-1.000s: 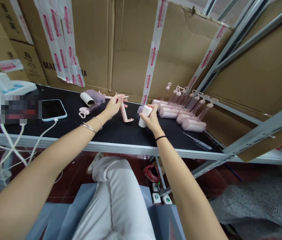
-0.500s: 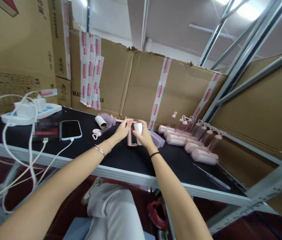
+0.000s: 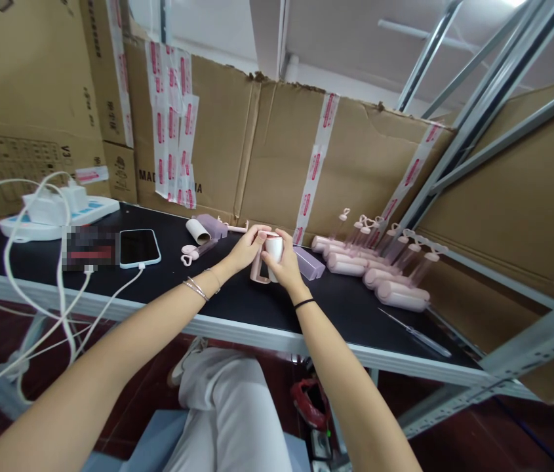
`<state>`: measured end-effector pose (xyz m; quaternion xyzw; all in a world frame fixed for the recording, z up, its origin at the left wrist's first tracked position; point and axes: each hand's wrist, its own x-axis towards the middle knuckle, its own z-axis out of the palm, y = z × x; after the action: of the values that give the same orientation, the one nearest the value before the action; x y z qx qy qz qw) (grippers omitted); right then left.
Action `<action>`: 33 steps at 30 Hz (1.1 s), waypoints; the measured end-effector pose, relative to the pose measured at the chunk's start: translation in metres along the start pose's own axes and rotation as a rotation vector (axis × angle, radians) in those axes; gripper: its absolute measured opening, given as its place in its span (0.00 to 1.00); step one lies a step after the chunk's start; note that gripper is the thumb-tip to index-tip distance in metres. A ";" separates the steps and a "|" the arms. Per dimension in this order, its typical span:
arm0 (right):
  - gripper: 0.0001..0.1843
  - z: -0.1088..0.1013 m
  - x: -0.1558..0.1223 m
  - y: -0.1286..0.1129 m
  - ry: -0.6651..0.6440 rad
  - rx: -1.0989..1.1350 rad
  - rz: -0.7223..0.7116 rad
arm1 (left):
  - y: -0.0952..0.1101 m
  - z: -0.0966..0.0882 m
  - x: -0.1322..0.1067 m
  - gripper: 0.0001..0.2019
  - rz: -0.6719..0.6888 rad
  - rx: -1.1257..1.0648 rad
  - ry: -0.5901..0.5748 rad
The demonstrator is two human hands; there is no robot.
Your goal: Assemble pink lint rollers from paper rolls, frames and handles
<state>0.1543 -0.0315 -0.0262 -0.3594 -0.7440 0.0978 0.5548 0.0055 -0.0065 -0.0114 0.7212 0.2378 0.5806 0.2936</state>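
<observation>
My left hand (image 3: 247, 248) and my right hand (image 3: 284, 270) meet over the black table (image 3: 168, 288) at the middle of the view. The left fingers pinch the top of a pink L-shaped handle frame (image 3: 257, 270) that stands on the table. The right hand wraps round a white paper roll (image 3: 273, 248) held against that frame. A lilac cover piece (image 3: 309, 263) lies just right of the right hand.
Several finished pink rollers (image 3: 379, 278) lie in a row at the right. A thin tool (image 3: 417, 334) lies near the front edge. A spare roll (image 3: 198, 231), loose pink parts (image 3: 191, 252), a phone (image 3: 139, 248) and a power strip (image 3: 55, 213) with cables sit at the left. Cardboard walls stand behind.
My right hand has carried the white roll left to the pink frame, and both hands now meet on it. The camera has tilted up.
</observation>
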 end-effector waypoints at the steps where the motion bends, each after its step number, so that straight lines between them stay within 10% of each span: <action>1: 0.33 0.000 0.000 -0.001 0.009 0.019 0.001 | 0.000 0.001 0.000 0.25 -0.013 -0.026 -0.004; 7: 0.33 -0.002 0.007 0.000 0.275 0.178 0.108 | 0.008 0.013 -0.007 0.30 -0.406 -0.244 -0.139; 14: 0.33 -0.002 0.008 -0.008 0.421 0.192 0.179 | 0.015 0.021 -0.013 0.05 -0.943 -0.434 -0.242; 22: 0.24 0.009 0.009 -0.001 0.342 0.164 0.447 | 0.009 0.038 -0.013 0.14 -0.819 -0.452 0.048; 33: 0.22 0.006 0.016 -0.009 0.509 0.312 0.399 | 0.010 0.054 -0.011 0.14 -0.560 -0.495 0.092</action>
<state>0.1430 -0.0260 -0.0116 -0.4214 -0.4733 0.2239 0.7405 0.0555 -0.0297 -0.0203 0.5086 0.2914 0.5496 0.5952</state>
